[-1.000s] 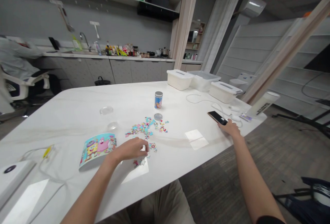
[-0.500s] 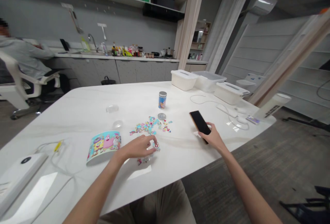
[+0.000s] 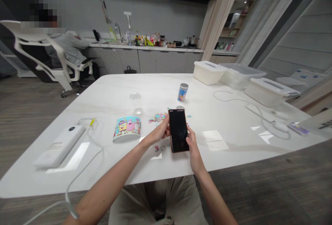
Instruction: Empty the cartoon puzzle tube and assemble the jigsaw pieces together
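Observation:
A phone (image 3: pixel 178 131) with a dark screen and an orange-brown edge is held upright above the table in front of me. My left hand (image 3: pixel 162 130) grips its left edge, and my right hand (image 3: pixel 192 145) grips its lower right edge. Behind the phone, partly hidden by it, lie colourful jigsaw pieces (image 3: pixel 157 118). A few more pieces (image 3: pixel 160 148) lie nearer to me, below my left hand. Left of my left hand stands a curved picture sheet (image 3: pixel 127 128) printed with cartoon figures. A blue printed can (image 3: pixel 183 93) with a metal lid stands beyond the phone.
Two clear plastic pieces (image 3: pixel 135 96) lie behind the picture sheet. A white power bank (image 3: pixel 61 146) with a cable lies on the left of the white table (image 3: pixel 103 97). Lidded storage boxes (image 3: pixel 209 73) stand at the back right, near a white cable (image 3: pixel 241 100). A person (image 3: pixel 68 47) sits at the far left.
My right hand has brought the phone from the table's right side to the middle. My left hand has left the jigsaw pieces and taken hold of the phone. The view has turned left.

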### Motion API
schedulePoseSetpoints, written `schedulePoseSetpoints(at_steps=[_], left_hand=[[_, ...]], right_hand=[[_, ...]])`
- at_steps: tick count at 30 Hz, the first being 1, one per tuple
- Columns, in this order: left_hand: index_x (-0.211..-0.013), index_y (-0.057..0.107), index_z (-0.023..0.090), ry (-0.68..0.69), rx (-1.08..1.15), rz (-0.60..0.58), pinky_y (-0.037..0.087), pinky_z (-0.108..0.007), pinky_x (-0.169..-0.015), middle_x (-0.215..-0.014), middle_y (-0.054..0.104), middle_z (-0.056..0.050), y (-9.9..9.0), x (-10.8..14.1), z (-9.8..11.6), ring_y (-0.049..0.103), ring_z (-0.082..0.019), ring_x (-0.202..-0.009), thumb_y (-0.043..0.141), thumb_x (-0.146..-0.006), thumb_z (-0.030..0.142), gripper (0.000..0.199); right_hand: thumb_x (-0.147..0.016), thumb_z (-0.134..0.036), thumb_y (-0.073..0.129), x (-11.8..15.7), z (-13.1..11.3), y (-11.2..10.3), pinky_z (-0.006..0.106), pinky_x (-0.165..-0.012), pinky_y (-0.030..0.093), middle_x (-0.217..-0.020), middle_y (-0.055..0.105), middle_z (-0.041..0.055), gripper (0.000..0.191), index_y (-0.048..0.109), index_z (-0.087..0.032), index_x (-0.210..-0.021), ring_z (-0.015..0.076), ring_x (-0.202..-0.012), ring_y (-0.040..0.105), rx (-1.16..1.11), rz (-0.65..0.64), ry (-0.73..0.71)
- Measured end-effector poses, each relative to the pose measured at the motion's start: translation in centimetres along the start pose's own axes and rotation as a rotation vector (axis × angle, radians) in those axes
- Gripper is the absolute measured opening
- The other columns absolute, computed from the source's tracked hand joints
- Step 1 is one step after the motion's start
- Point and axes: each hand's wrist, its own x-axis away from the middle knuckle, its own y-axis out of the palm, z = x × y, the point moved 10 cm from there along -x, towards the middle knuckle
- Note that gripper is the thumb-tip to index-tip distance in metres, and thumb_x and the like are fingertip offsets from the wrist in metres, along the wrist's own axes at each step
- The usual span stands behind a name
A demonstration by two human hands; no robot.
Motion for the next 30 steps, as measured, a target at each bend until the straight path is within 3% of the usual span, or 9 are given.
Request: schedulePoseSetpoints(at_steps=[3, 5, 6, 7, 9, 15, 22, 26, 30], left_hand=[[-0.061, 0.026, 0.023, -0.051, 0.044, 0.059, 0.007, -0.023, -0.042, -0.046, 0.023, 0.008, -0.2, -0.3, -1.1, 0.016, -0.005, -0.041, 0.022, -0.074, 0.090, 0.068], [-0.061, 0.027, 0.023, -0.064, 0.063, 0.075, 0.007, -0.024, -0.042, -0.046, 0.021, 0.008, -0.2, -0.4, -1.4, 0.016, -0.005, -0.041, 0.026, -0.073, 0.090, 0.068], [-0.062, 0.028, 0.023, -0.066, 0.068, 0.079, 0.007, -0.024, -0.043, -0.046, 0.021, 0.008, -0.2, -0.5, -1.5, 0.015, -0.005, -0.040, 0.028, -0.074, 0.089, 0.068], [-0.062, 0.029, 0.022, -0.067, 0.073, 0.081, 0.007, -0.024, -0.043, -0.046, 0.021, 0.009, -0.2, -0.5, -1.4, 0.015, -0.005, -0.040, 0.029, -0.074, 0.088, 0.067], [-0.061, 0.029, 0.022, -0.074, 0.085, 0.074, 0.007, -0.025, -0.042, -0.044, 0.021, 0.008, -0.1, -0.4, -1.3, 0.014, -0.005, -0.039, 0.030, -0.076, 0.087, 0.066], [-0.058, 0.033, 0.021, -0.048, 0.136, 0.065, 0.010, -0.024, -0.040, -0.040, 0.026, 0.008, 0.6, 0.1, 0.1, 0.017, -0.005, -0.037, 0.035, -0.083, 0.079, 0.063], [-0.062, 0.042, 0.020, -0.036, 0.262, 0.045, 0.028, -0.021, -0.045, -0.038, 0.027, 0.009, 1.1, 0.4, 0.5, 0.032, -0.008, -0.040, 0.047, -0.086, 0.067, 0.053], [-0.064, 0.044, 0.019, -0.073, 0.273, 0.080, 0.027, -0.020, -0.044, -0.039, 0.027, 0.010, 1.0, 0.5, 0.3, 0.028, -0.007, -0.038, 0.049, -0.086, 0.065, 0.051], [-0.062, 0.041, 0.020, -0.112, 0.236, 0.055, 0.019, -0.022, -0.043, -0.041, 0.022, 0.009, 1.5, 0.7, 0.6, 0.024, -0.007, -0.040, 0.038, -0.087, 0.072, 0.058]], right_hand=[[-0.092, -0.050, 0.044, 0.2, 0.2, -0.2, 0.044, -0.111, 0.034, -0.145, 0.045, 0.0046, 0.054, 0.041, -0.027, -0.141, 0.0265, -0.138, 0.035, -0.090, -0.010, 0.018], [-0.091, -0.051, 0.044, 0.3, 0.5, -0.2, 0.039, -0.086, 0.053, -0.140, 0.048, 0.0068, 0.058, 0.038, -0.027, -0.143, 0.0285, -0.122, 0.051, -0.125, -0.025, 0.068], [-0.090, -0.051, 0.045, 0.3, 0.7, -0.1, 0.034, -0.068, 0.055, -0.136, 0.050, 0.0081, 0.060, 0.037, -0.026, -0.144, 0.0277, -0.109, 0.058, -0.141, -0.036, 0.097], [-0.090, -0.051, 0.045, 0.4, 0.8, 0.0, 0.030, -0.053, 0.052, -0.133, 0.051, 0.0091, 0.061, 0.035, -0.027, -0.145, 0.0256, -0.097, 0.061, -0.155, -0.043, 0.120], [-0.089, -0.050, 0.048, 0.5, 0.8, 0.0, 0.024, -0.039, 0.042, -0.126, 0.052, 0.0093, 0.063, 0.032, -0.028, -0.146, 0.0203, -0.079, 0.060, -0.179, -0.028, 0.132], [-0.086, -0.044, 0.053, 0.3, 0.5, -0.3, 0.020, -0.034, 0.036, -0.119, 0.051, 0.0075, 0.054, 0.039, -0.028, -0.136, 0.0124, -0.062, 0.051, -0.214, 0.012, 0.097], [-0.086, -0.045, 0.053, 0.0, 0.3, -0.2, 0.019, -0.033, 0.033, -0.113, 0.052, 0.0065, 0.052, 0.041, -0.027, -0.133, 0.0095, -0.056, 0.046, -0.190, 0.015, 0.108], [-0.086, -0.050, 0.053, 0.0, 0.0, -0.3, 0.019, -0.031, 0.031, -0.111, 0.053, 0.0054, 0.051, 0.041, -0.028, -0.131, 0.0090, -0.054, 0.046, -0.169, 0.043, 0.118], [-0.085, -0.054, 0.053, 0.1, 0.0, -0.6, 0.018, -0.030, 0.028, -0.115, 0.054, 0.0055, 0.052, 0.043, -0.029, -0.129, 0.0086, -0.053, 0.048, -0.165, 0.065, 0.142]])
